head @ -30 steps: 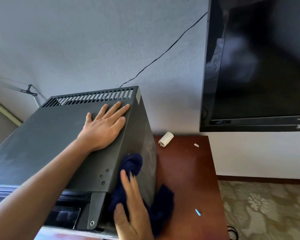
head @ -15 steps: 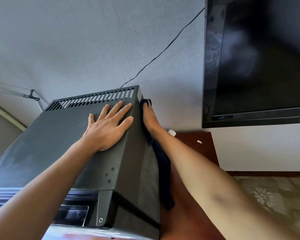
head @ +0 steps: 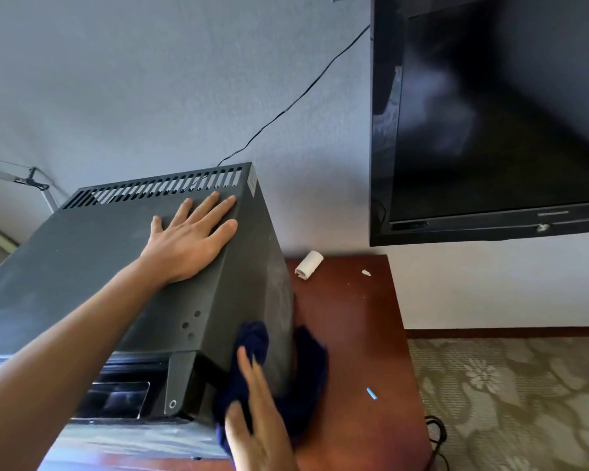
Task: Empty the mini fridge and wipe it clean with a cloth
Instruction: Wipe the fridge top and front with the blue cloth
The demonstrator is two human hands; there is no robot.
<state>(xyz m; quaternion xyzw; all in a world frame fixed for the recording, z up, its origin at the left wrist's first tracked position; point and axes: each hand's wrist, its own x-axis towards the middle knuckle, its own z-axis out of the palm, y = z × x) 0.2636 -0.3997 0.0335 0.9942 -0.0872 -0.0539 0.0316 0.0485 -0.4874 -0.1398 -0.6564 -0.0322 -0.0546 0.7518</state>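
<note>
Left hand point(head: 187, 239) spread flat atop black metal mini fridge point(head: 92, 266); right hand point(head: 259, 426), fingers straight, presses dark blue cloth point(head: 286, 379) on side. Advise firm overlapping strokes.

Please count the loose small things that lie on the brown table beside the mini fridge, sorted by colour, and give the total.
White: 2, a paper roll and a tiny scrap
Light blue: 1, a small stick
Dark blue: 1, the cloth under the right hand
Total: 4
</note>
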